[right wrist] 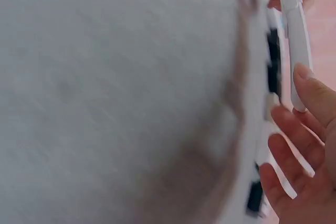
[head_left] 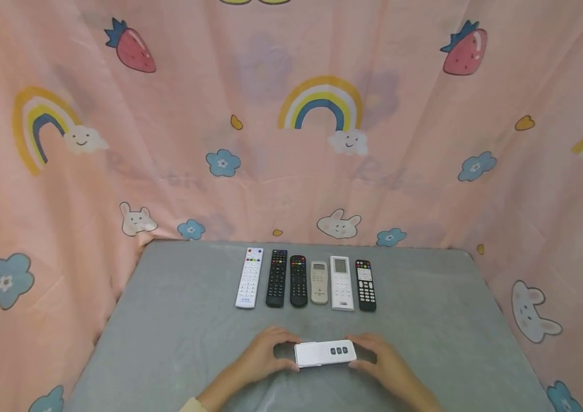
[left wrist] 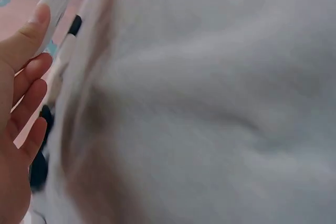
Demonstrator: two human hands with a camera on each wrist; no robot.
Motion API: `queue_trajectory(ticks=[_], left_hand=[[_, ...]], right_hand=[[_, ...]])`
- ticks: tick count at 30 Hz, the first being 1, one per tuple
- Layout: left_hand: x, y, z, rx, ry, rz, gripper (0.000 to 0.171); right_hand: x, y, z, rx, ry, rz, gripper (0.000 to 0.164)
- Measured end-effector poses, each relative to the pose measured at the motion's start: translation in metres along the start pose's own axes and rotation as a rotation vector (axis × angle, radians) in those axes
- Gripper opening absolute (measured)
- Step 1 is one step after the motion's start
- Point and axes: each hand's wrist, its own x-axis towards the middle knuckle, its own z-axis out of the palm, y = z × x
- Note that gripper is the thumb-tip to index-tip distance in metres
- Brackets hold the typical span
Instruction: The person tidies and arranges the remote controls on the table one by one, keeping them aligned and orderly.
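Note:
A white remote control [head_left: 317, 353] with a few dark buttons near its right end is held sideways above the near part of the table. My left hand [head_left: 266, 356] pinches its left end between thumb and fingers. At the other end, my right hand [head_left: 381, 361] grips it the same way. In the left wrist view the left thumb lies along the white remote [left wrist: 59, 1], with the lower fingers loosely bent. Seen edge-on in the right wrist view, the remote [right wrist: 298, 40] shows a seam near its far end.
Behind the hands, several remotes stand in a row on the grey table [head_left: 178, 332]: a white one [head_left: 249, 278], black ones [head_left: 276, 278] [head_left: 299, 280], a small beige one [head_left: 319, 282], a white one with a screen [head_left: 341, 283] and a black one [head_left: 366, 285]. A pink patterned curtain [head_left: 271, 194] surrounds the table.

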Motion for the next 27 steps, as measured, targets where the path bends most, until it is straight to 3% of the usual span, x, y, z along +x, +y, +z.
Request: queue_trajectory(ticks=[5,10,17,22,27], left_hand=[[0.026,0.009,0.006,-0.026,0.004,-0.026,0.054],[0.05,0.016,0.016,-0.054,0.007,-0.013,0.051],[0.075,0.026,0.037,-0.194,-0.011,0.052,0.038],[0.087,0.028,0.056,-0.16,0.038,0.089,0.032],[0.103,0.033,0.069,-0.166,0.054,0.054,0.032]], right_hand=[[0.01,0.004,-0.024,0.016,-0.021,0.124,0.056],[0.015,0.011,-0.042,-0.02,-0.015,0.145,0.057],[0.018,0.028,-0.062,-0.05,-0.028,0.163,0.055],[0.02,0.043,-0.073,0.035,0.006,0.186,0.05],[0.023,0.054,-0.085,0.049,-0.006,0.272,0.051]])
